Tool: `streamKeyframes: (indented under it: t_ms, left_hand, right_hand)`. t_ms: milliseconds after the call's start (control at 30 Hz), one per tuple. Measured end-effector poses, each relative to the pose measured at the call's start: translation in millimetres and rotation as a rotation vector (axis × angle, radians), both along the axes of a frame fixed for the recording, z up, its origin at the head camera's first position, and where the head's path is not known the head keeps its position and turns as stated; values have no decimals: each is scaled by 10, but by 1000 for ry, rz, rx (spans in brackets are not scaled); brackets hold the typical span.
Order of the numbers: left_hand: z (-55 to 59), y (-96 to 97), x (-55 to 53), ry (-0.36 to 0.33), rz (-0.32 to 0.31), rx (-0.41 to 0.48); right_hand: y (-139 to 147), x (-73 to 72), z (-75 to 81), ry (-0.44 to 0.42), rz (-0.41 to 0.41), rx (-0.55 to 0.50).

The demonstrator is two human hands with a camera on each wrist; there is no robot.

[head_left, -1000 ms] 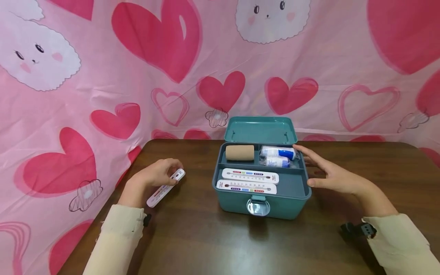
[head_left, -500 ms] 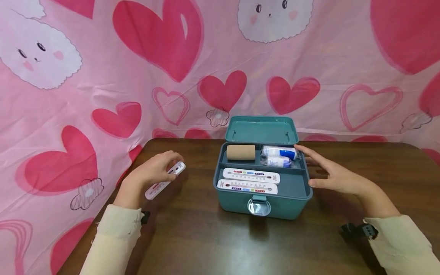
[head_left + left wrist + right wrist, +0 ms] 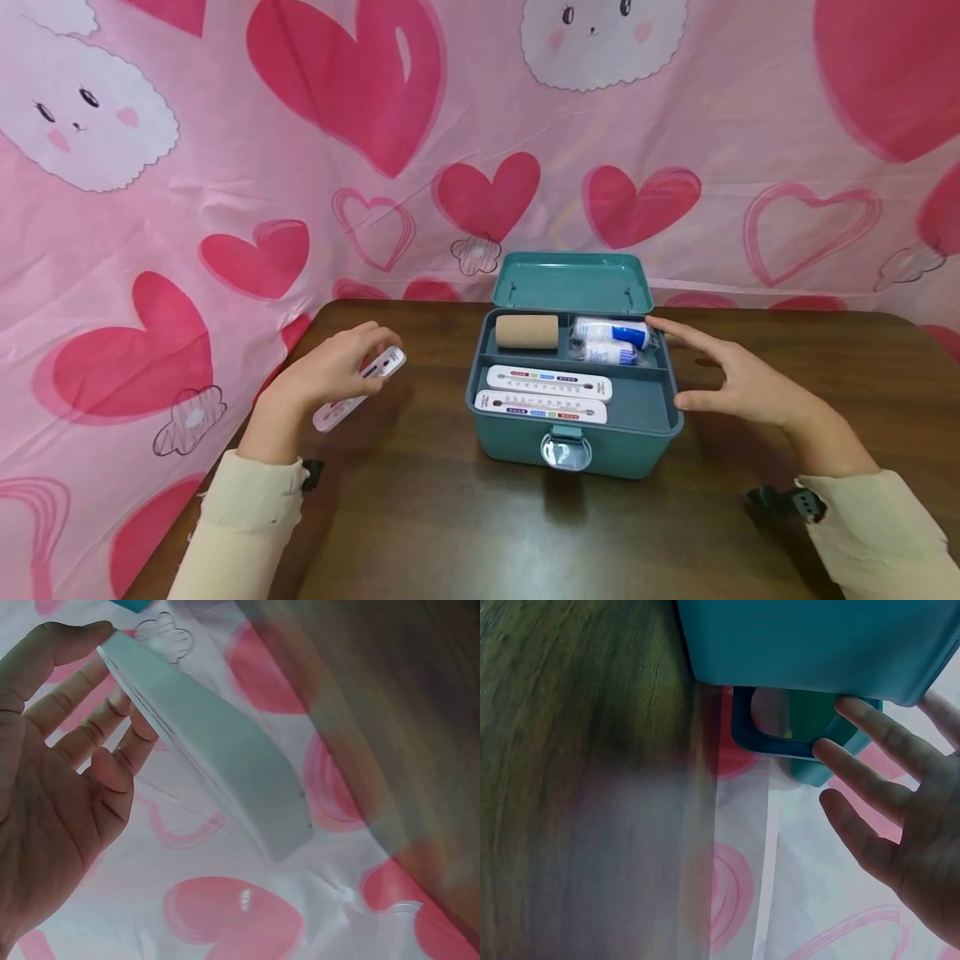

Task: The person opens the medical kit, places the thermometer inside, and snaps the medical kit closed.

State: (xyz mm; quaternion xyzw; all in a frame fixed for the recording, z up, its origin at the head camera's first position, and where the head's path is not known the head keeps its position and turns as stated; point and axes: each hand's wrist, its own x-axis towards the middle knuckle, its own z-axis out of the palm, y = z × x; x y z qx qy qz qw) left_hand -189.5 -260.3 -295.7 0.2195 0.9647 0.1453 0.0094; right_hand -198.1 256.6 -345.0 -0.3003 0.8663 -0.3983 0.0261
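Note:
My left hand [image 3: 333,367] pinches a white strip thermometer [image 3: 387,362] at one end, left of the box. In the left wrist view the pale back and edge of this thermometer [image 3: 217,742] slant down from my fingertips. A teal box [image 3: 573,450] stands with its lid [image 3: 573,283] tipped back. Two similar thermometers [image 3: 549,383] lie side by side in its front compartment. My right hand [image 3: 738,383] rests against the box's right rim, fingers spread and fairly straight. In the right wrist view my fingertips reach the box's underside edge and its handle [image 3: 769,742].
A beige bandage roll [image 3: 527,332] lies in the tray's back left compartment. Plastic-wrapped white and blue rolls [image 3: 611,342] fill the back right one. A clear latch [image 3: 566,452] hangs at the front. Pink heart cloth [image 3: 480,125] rises behind the brown table [image 3: 420,517].
My left hand has risen slightly with the thermometer, lifting it off the table. My right hand has stayed at the box's right side.

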Motion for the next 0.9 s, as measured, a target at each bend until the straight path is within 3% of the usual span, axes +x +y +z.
streamKeyframes:
  t_ms: [533,900]
  left_hand:
    - [324,400,57,58,-95,-7]
    - [426,601,188,95,-169,28]
  right_hand:
    - [0,12,46,-12,0,46]
    - [-3,14,44,-43,3,31]
